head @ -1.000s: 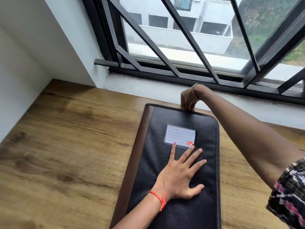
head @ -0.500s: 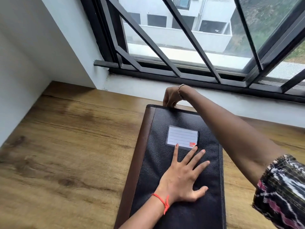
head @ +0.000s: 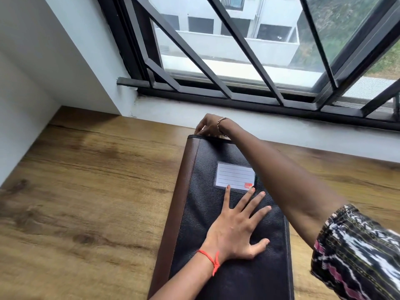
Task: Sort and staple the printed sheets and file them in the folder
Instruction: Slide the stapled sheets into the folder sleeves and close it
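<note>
Now right hand (head: 208, 126) grips the folder (head: 203, 202) nearer its far-left corner.

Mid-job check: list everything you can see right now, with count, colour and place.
folder: 1, black with a brown spine, closed, flat on the table, centre
label card: 1, white, lined, with a red corner mark, in the folder's front pocket
table: 1, brown wood, under the folder
window grille: 1, black bars, behind the table
wall: white, left of and below the window
building: 1, white, outside the glass
left hand: 1, red thread at the wrist, flat on the folder's cover
right hand: 1, bracelet, patterned sleeve, fingers curled on the folder's far left corner
</note>
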Motion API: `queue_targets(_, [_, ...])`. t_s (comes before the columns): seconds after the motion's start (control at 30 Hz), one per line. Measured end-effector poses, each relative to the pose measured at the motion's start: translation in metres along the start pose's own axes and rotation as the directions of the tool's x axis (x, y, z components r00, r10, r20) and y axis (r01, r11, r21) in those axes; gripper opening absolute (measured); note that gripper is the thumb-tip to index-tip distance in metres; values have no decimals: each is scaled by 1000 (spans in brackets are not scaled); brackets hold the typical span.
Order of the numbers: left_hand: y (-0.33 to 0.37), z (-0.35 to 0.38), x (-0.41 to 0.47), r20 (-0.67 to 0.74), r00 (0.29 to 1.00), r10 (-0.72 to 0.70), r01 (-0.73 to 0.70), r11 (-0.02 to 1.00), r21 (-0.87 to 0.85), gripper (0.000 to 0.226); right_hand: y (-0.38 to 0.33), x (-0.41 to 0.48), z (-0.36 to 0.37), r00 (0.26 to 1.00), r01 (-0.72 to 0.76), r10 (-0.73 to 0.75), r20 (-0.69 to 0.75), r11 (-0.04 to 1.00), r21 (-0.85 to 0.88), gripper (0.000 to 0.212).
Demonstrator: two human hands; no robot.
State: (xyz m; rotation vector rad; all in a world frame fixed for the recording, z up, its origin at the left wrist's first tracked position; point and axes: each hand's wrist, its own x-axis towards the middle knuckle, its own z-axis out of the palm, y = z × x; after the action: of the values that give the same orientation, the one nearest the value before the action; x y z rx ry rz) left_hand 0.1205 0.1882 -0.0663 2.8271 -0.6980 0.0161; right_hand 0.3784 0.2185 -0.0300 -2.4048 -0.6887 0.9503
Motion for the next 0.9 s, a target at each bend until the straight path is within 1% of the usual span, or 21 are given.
queue_targets(0.07, [0, -1, 0, -8, 1000, 2, -2, 1000, -3, 70, 2, 0, 4, 999, 10, -10, -45, 1000, 11, 19])
queue_targets(0.13, [0, 0, 1, -8, 1000, 2, -2, 1000, -1, 71, 2, -2, 6, 998, 15, -14, -57, 1000, 17, 19])
queue_targets(0.3, [-2, 3, 1, -19, 1000, 9, -9, 1000, -4, 73, -1, -1, 4, 999, -10, 9, -44, 1000, -18, 22])
queue_targets(0.43, [-3, 4, 1, -44, 999, 23, -23, 1000, -2, 73, -5, 0, -3, 998, -60, 60, -6, 998, 35, 20])
queue_targets(0.5, [-4, 6, 1, -52, 998, 24, -24, 1000, -2, 74, -9, 0, -3, 999, -32, 32, 0, 998, 49, 25])
queue_targets(0.6, [-4, 8, 1, -59, 998, 26, -26, 1000, -8, 74, -11, -2, -1, 999, -1, 3, -39, 999, 47, 27])
queue_targets(0.73, [-4, 9, 0, -71, 997, 24, -23, 1000, 13, 75, -11, -2, 5, 997, 17, -16, -77, 1000, 18, 24])
queue_targets(0.9, [-5, 10, -1, -98, 994, 43, -42, 999, 12, 74, -7, -2, 12, 992, 52, -47, -118, 998, 44, 22])
